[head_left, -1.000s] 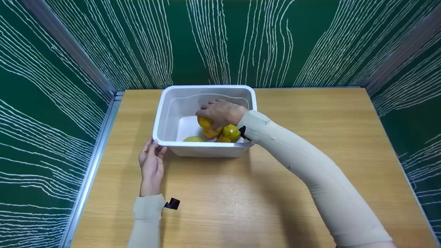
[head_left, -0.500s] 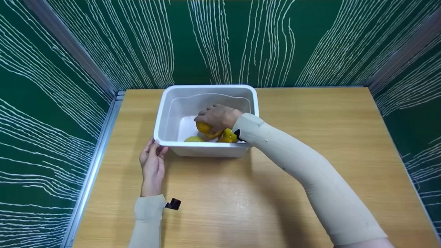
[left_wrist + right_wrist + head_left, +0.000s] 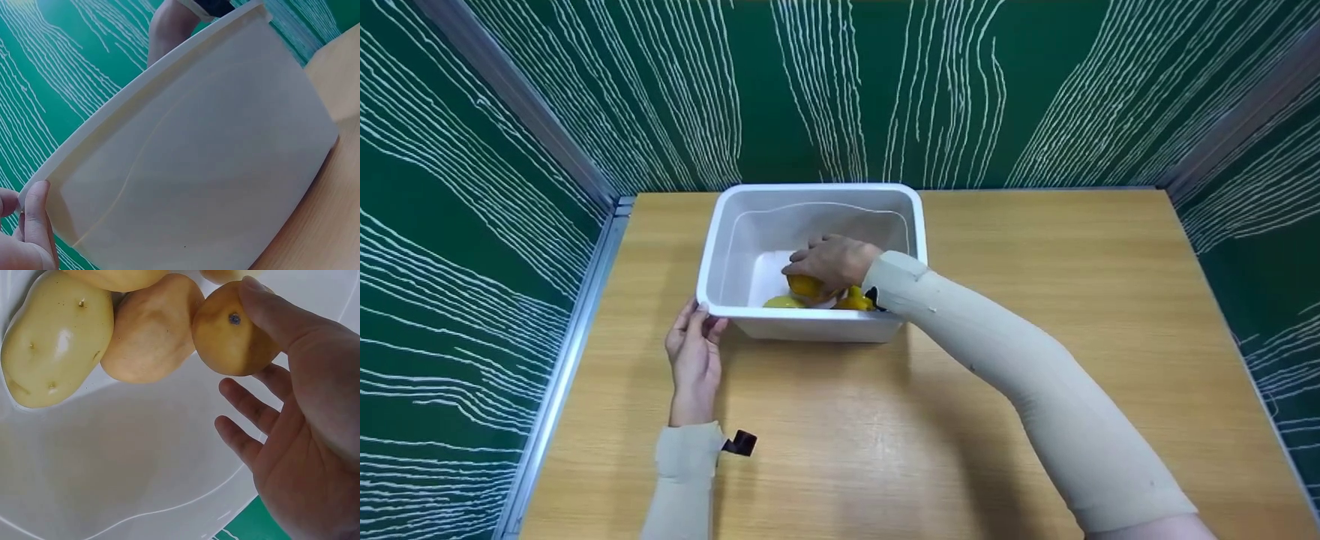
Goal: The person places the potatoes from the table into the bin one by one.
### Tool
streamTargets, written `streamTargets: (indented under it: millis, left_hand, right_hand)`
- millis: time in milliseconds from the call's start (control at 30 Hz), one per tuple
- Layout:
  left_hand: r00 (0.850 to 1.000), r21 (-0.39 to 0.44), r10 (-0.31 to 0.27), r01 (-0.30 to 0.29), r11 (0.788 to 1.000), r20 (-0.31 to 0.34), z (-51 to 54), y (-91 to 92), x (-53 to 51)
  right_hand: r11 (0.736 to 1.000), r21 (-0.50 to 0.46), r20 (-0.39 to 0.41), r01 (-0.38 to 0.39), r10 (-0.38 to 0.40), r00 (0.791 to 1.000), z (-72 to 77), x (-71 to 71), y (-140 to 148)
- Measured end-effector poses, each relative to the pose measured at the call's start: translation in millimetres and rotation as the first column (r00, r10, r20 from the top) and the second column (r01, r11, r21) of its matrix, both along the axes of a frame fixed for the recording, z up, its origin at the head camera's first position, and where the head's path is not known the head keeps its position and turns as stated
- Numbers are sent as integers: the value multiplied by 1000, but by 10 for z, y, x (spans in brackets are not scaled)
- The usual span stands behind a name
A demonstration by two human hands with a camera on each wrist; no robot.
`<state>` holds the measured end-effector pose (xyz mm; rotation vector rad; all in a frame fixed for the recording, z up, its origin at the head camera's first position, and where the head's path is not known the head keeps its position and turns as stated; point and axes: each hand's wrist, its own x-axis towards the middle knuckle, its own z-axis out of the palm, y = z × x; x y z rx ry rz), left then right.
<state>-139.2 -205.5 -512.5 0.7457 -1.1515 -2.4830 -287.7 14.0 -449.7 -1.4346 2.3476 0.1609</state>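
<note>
In the head view, a white plastic bin (image 3: 814,324) stands on the table. My left hand (image 3: 695,364) pinches its rim at the near left corner; the left wrist view shows the fingers (image 3: 37,216) at that corner. My right hand (image 3: 832,261) reaches inside and holds a round orange-yellow fruit (image 3: 233,329) with a dark stem spot, between thumb and fingers. Beside it in the right wrist view lie a smooth orange-tan piece (image 3: 154,329) and a pale yellow, potato-like piece (image 3: 59,337) with small pits. More yellow pieces are partly hidden by the hand and the bin wall.
The wooden table (image 3: 840,450) extends in front of the bin and to both sides. Green walls (image 3: 877,90) with white wavy lines enclose the back and sides. A metal strip (image 3: 577,322) runs along the left edge.
My right hand has sunk a little lower into the bin with the fruit. A greenish-yellow piece near the wrist has become mostly hidden. My left hand stays at the rim.
</note>
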Motion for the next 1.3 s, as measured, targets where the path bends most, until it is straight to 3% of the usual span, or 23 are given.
streamTargets:
  millis: [267,500,700,1000,1167,1300]
  left_hand:
    - [1000,6,-7,7,1000,-18,-6,3,-6]
    - [1000,-3,-22,22,1000,-12,-22,-3,8]
    - [1000,12,-12,12,1000,-9,-18,-3,4]
    - [1000,-17,-8,8,1000,3,-19,6,-8]
    - [1000,-21,-11,12,1000,10,-15,-4,-8]
    - [1000,-11,-13,13,1000,4,-10,-14,-5]
  right_hand:
    - [1000,17,-45,-13,14,999,-20,24,-38]
    - [996,70,-155,-60,71,985,-27,25,-66]
    - [999,52,-131,-12,18,991,-20,33,-57]
    - [994,31,-28,104,-104,994,18,44,17]
    - [988,76,-26,134,-133,991,119,36,80]
    - [975,88,4,202,-203,979,247,46,120]
